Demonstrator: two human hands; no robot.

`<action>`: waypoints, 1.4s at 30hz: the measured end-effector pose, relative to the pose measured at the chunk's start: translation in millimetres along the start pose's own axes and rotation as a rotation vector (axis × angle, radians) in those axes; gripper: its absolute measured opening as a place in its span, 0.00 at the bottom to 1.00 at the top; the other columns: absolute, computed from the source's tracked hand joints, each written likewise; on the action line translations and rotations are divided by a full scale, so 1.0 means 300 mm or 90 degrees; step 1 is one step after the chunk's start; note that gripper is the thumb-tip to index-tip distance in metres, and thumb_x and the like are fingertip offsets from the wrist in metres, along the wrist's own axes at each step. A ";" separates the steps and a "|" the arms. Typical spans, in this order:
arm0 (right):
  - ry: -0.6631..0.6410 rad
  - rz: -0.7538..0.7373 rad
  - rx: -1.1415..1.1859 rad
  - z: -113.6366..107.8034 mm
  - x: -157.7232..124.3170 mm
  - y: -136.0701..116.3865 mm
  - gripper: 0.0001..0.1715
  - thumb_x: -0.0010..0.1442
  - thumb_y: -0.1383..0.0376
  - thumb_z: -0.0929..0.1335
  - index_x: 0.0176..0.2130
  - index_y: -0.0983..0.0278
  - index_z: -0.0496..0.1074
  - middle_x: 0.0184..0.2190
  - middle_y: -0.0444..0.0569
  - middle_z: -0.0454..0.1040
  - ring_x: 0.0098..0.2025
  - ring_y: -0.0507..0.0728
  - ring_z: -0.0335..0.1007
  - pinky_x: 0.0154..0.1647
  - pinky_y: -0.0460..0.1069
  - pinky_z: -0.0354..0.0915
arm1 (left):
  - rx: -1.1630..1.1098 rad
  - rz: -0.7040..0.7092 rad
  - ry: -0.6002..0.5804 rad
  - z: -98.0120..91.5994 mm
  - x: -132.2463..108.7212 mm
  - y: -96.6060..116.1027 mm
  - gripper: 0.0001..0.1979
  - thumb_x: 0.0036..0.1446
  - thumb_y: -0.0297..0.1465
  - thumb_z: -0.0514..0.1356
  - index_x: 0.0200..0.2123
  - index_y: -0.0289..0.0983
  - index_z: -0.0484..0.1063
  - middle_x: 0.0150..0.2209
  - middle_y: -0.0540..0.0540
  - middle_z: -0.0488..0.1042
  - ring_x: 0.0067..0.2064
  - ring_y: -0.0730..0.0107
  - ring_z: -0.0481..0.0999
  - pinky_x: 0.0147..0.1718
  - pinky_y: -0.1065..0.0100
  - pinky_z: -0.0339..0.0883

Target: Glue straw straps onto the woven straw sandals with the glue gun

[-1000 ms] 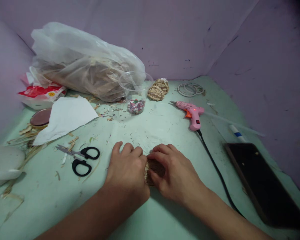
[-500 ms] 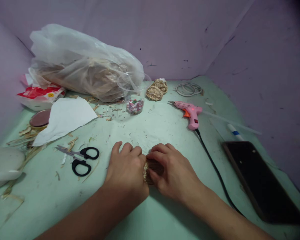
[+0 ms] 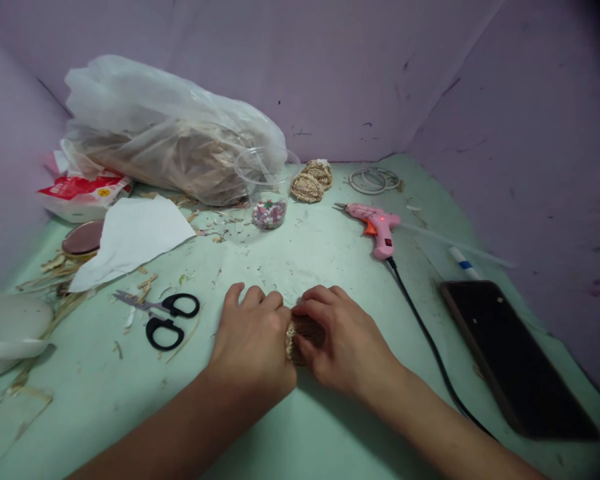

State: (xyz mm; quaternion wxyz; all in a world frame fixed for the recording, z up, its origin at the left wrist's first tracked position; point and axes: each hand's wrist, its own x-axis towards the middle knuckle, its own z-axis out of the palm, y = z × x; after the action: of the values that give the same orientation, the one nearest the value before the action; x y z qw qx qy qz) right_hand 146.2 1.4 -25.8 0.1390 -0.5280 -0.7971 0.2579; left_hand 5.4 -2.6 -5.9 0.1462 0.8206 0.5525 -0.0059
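Note:
Between my two hands, low over the table, is a small tan braided straw piece (image 3: pixel 307 341), mostly covered by my fingers. My left hand (image 3: pixel 254 333) is closed on its left side, back of the hand up, with the thumb hidden. From the right, the thumb and curled fingers of my right hand (image 3: pixel 343 337) pinch the same piece. Black-handled scissors (image 3: pixel 164 320) lie with blades parted to the left of my left hand. Beyond my right hand a pink glue gun (image 3: pixel 379 227) rests on its side, a red light glowing on it.
Behind stand a large plastic bag (image 3: pixel 180 133) of dried fibre, a clear cup (image 3: pixel 269 212) of beads, straw coils (image 3: pixel 307 188) and thin rings (image 3: pixel 375 180). White paper (image 3: pixel 135 237) and a bowl (image 3: pixel 10 327) are left. A black cord (image 3: pixel 425 333), phone (image 3: pixel 520 360) and marker (image 3: pixel 464 262) are right.
My hands keep the same grip on the straw piece, almost unmoved. The view has shifted slightly, so the surroundings sit a little differently in the picture.

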 end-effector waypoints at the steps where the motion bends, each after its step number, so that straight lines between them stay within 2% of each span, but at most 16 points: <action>1: 0.001 -0.001 -0.001 0.001 0.000 0.001 0.10 0.46 0.69 0.65 0.33 0.63 0.72 0.34 0.49 0.69 0.36 0.57 0.59 0.36 0.52 0.59 | 0.000 -0.001 -0.002 -0.001 -0.001 0.001 0.05 0.40 0.27 0.54 0.24 0.37 0.69 0.31 0.45 0.71 0.38 0.57 0.66 0.46 0.48 0.54; 6: -0.013 -0.009 -0.010 0.001 0.001 0.000 0.12 0.47 0.69 0.65 0.35 0.64 0.71 0.35 0.50 0.69 0.38 0.58 0.60 0.37 0.52 0.59 | 0.000 0.001 -0.027 -0.013 -0.001 -0.006 0.07 0.43 0.26 0.53 0.25 0.37 0.70 0.32 0.45 0.71 0.38 0.58 0.67 0.48 0.47 0.52; 10: -0.016 -0.009 -0.028 -0.003 -0.004 -0.011 0.14 0.48 0.69 0.65 0.38 0.64 0.71 0.36 0.51 0.69 0.39 0.59 0.60 0.37 0.53 0.60 | -0.042 0.004 -0.056 -0.034 -0.010 -0.023 0.10 0.48 0.27 0.52 0.32 0.37 0.72 0.34 0.44 0.72 0.40 0.58 0.69 0.49 0.48 0.52; 13: -0.004 0.007 -0.056 -0.003 -0.018 -0.015 0.15 0.50 0.69 0.64 0.40 0.63 0.70 0.36 0.51 0.70 0.39 0.60 0.62 0.37 0.54 0.60 | -0.063 -0.004 -0.062 -0.045 -0.019 -0.027 0.10 0.48 0.27 0.52 0.35 0.38 0.70 0.34 0.45 0.73 0.41 0.59 0.69 0.49 0.48 0.52; 18: 0.065 -0.084 -0.005 -0.014 -0.066 -0.010 0.11 0.53 0.68 0.65 0.39 0.63 0.70 0.47 0.52 0.68 0.46 0.59 0.60 0.47 0.56 0.57 | -0.059 0.002 -0.072 -0.054 -0.030 -0.018 0.08 0.50 0.28 0.52 0.33 0.38 0.70 0.34 0.45 0.73 0.40 0.60 0.70 0.52 0.46 0.48; 22: 0.056 -0.128 -0.012 -0.024 -0.100 -0.015 0.07 0.54 0.66 0.65 0.36 0.61 0.71 0.40 0.48 0.71 0.42 0.58 0.62 0.52 0.59 0.52 | -0.081 0.012 -0.099 -0.061 -0.040 -0.013 0.09 0.48 0.31 0.55 0.35 0.38 0.69 0.36 0.45 0.72 0.41 0.59 0.69 0.54 0.45 0.45; 27: 0.029 -0.135 -0.057 -0.003 -0.100 -0.014 0.05 0.54 0.67 0.65 0.29 0.61 0.71 0.33 0.44 0.73 0.44 0.58 0.61 0.58 0.60 0.42 | -0.005 0.010 -0.105 -0.055 -0.038 0.004 0.06 0.45 0.30 0.55 0.28 0.37 0.71 0.36 0.43 0.72 0.41 0.57 0.69 0.52 0.44 0.49; 34: 0.054 -0.128 -0.051 0.014 -0.082 -0.005 0.05 0.50 0.67 0.66 0.26 0.60 0.72 0.29 0.43 0.74 0.40 0.57 0.63 0.56 0.58 0.47 | 0.040 0.023 -0.095 -0.030 -0.035 0.022 0.09 0.44 0.27 0.54 0.27 0.36 0.75 0.37 0.42 0.73 0.42 0.55 0.70 0.53 0.42 0.48; 42: 0.048 -0.125 -0.073 0.014 -0.065 -0.011 0.04 0.45 0.67 0.67 0.22 0.61 0.71 0.25 0.44 0.72 0.36 0.57 0.62 0.52 0.58 0.51 | 0.033 0.032 -0.056 -0.012 -0.042 0.018 0.07 0.43 0.27 0.55 0.22 0.38 0.74 0.34 0.43 0.73 0.41 0.56 0.69 0.50 0.44 0.50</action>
State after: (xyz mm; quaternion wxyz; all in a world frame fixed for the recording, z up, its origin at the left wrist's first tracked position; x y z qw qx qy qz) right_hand 149.5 -18.5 -26.5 0.1631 -0.4635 -0.8528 0.1771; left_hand 4.8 -14.9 0.9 0.1491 0.8366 0.5245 -0.0531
